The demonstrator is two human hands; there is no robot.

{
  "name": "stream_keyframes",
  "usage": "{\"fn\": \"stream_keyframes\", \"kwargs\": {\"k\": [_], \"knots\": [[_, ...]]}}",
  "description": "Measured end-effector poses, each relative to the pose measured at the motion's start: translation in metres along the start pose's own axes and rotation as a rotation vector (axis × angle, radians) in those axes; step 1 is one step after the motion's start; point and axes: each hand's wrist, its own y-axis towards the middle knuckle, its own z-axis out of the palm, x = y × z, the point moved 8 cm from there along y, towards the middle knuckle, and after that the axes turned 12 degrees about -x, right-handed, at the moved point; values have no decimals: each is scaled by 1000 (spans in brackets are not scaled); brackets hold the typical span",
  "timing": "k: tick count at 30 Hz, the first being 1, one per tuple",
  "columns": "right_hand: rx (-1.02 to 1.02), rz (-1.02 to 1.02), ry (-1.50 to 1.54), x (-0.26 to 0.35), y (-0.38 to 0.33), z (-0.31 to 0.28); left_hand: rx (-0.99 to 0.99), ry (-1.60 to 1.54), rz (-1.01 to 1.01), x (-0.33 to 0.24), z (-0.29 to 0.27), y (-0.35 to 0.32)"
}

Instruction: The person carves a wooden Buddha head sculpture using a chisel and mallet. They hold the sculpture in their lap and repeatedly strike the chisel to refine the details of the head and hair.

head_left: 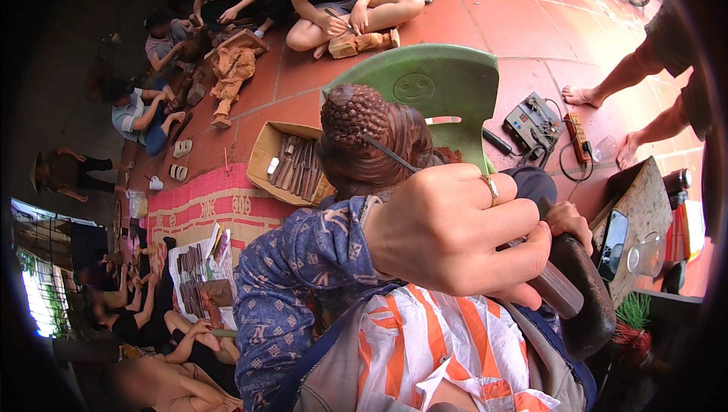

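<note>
Head view: knobbly carving (pixel 356 112); left grip (pixel 455 230) clasps slim chisel (pixel 556 290), right grip (pixel 570 224) rounded mallet (pixel 591 302).

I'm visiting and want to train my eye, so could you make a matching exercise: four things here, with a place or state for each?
Things:
1. Dark, club-shaped mallet
2. Brown carved wooden head
3. Tan, open rectangular box
4. Green plastic chair

Places and states:
A. Filled with wooden-handled tools
B. Marked with a smiling face
C. Held in the right hand
D. At the tip of a thin metal blade

Pairs: 1-C, 2-D, 3-A, 4-B.
</note>
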Motion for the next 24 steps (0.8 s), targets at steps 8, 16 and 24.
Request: {"fn": "stream_keyframes", "kwargs": {"k": [8,16,24], "knots": [[1,150,-275,-12,5,-12,-281,183,-88,14,3,14],[-40,253,21,-19,2,-4,-300,275,-129,28,2,14],[-14,194,22,-14,7,3,-320,291,-107,30,0,13]]}}
